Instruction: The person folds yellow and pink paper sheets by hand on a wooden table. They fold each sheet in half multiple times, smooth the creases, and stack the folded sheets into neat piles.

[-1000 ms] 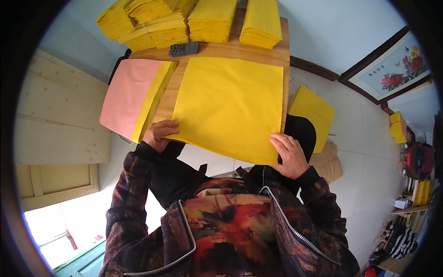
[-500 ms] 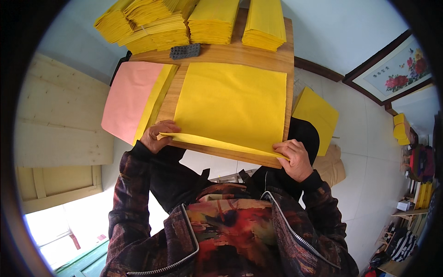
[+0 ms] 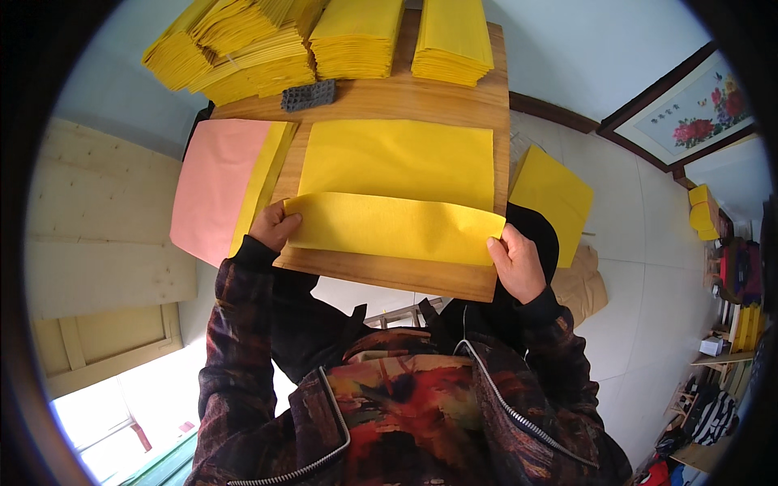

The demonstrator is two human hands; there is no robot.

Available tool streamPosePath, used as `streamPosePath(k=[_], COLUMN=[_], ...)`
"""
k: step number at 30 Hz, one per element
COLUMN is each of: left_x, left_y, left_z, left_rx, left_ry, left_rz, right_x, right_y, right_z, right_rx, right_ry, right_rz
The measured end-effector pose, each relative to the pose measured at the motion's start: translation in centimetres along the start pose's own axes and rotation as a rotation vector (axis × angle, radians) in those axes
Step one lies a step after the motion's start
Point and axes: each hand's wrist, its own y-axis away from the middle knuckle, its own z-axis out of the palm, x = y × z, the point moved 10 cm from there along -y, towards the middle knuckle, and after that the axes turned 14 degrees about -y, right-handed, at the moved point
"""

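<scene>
A yellow paper sheet lies on the wooden table in front of me, its near part folded up and back over the rest as a broad flap. My left hand pinches the flap's left corner between thumb and fingers. At the opposite corner, my right hand grips the flap with the thumb on top. Between the two hands the flap's free edge bows slightly. Left of the sheet rests a pink sheet on top of yellow paper, close to my left hand.
Stacks of folded yellow paper line the table's far side. A dark grey textured block sits before them. Beyond the table's right edge are a yellow stack and brown paper. The wooden table ends just before my lap.
Both hands have raised the sheet's near edge and carried it away from me, so a narrow lifted edge is now a wide flap. The sheet's near side sits farther from the table edge.
</scene>
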Motion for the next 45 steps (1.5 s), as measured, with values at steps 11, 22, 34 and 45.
streamPosePath(k=[11,22,34,45], left_x=[0.5,1.2,1.2,0.6], left_y=[-0.7,-1.3,-1.9,-1.8], left_z=[-1.0,-1.5,-1.4,-1.5], left_rx=[0.206,0.218,0.245,0.281], left_ry=[-0.333,-0.437,-0.509,-0.482], left_rz=[-0.013,-0.007,-0.044,-0.045], right_x=[-0.6,0.5,1.6,1.8], right_y=[-1.5,-2.3,-2.8,-2.7], right_z=[0.1,0.4,0.5,0.3], right_rx=[0.085,0.086,0.086,0.132], right_ry=[0.433,0.449,0.551,0.636], right_rz=[0.008,0.067,0.163,0.256])
